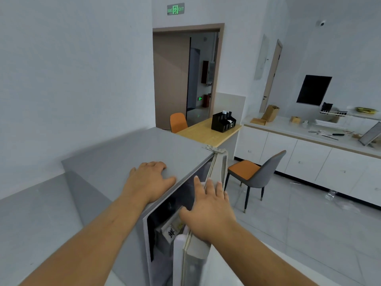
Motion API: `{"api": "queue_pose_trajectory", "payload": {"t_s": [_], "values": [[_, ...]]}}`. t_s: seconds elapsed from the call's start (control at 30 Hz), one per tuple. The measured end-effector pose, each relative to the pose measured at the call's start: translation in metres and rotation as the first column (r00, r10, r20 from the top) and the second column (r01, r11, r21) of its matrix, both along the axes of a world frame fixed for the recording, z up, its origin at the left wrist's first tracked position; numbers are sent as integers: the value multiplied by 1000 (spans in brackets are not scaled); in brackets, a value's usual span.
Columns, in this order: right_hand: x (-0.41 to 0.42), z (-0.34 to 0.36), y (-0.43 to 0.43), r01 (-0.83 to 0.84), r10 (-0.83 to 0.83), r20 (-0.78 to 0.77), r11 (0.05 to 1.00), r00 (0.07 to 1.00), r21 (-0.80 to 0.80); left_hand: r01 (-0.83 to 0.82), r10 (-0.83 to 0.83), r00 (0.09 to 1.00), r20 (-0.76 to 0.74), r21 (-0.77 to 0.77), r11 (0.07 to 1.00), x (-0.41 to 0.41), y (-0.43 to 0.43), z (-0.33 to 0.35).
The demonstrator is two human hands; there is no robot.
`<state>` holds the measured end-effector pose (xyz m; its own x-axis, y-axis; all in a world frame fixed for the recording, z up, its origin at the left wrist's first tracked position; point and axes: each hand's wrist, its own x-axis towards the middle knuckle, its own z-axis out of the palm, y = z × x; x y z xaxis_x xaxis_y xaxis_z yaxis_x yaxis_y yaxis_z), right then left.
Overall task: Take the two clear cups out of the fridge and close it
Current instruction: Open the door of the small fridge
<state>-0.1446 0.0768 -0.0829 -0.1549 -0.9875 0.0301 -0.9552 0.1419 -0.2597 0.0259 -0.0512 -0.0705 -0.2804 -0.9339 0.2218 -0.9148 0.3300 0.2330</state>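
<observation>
A low grey fridge (123, 153) stands right below me, seen from above. Its door (198, 250) is ajar, hinged at the far right corner, leaving a narrow gap. My left hand (150, 180) lies flat on the fridge top near the front edge, fingers apart. My right hand (208, 211) rests on the top edge of the door with fingers spread, holding nothing. Through the gap I see dark shelves and a white package with a black character (172, 232). No clear cups are visible.
A grey chair with an orange seat (255, 174) stands just right of the fridge door. Behind the fridge are a wooden table (202, 132) with a black organiser (223, 121), an orange chair (178, 121), a doorway, and a white counter (309, 137) with clutter.
</observation>
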Motion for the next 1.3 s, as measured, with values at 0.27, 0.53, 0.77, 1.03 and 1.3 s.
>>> {"api": "queue_pose_trajectory", "payload": {"t_s": [0.27, 0.53, 0.77, 1.03, 1.3], "values": [[-40, 9, 40, 94, -99, -72, 993, 992, -73, 10, -9, 1000, 13, -29, 1000, 0, 2, 0], [-78, 14, 62, 92, -92, -1, 991, 996, -93, 115, -115, 993, 2, -8, 993, 3, 6, 2], [-123, 21, 75, 67, -70, -52, 996, 996, -57, 92, -92, 996, -9, -1, 996, -1, 6, 3], [-154, 7, 74, 161, -177, -177, 982, 968, -100, -21, 24, 999, 45, -60, 998, -23, 5, -4], [-208, -3, 74, 196, -243, -224, 957, 944, -213, 12, 3, 995, 98, -156, 988, -32, 6, -10]]}}
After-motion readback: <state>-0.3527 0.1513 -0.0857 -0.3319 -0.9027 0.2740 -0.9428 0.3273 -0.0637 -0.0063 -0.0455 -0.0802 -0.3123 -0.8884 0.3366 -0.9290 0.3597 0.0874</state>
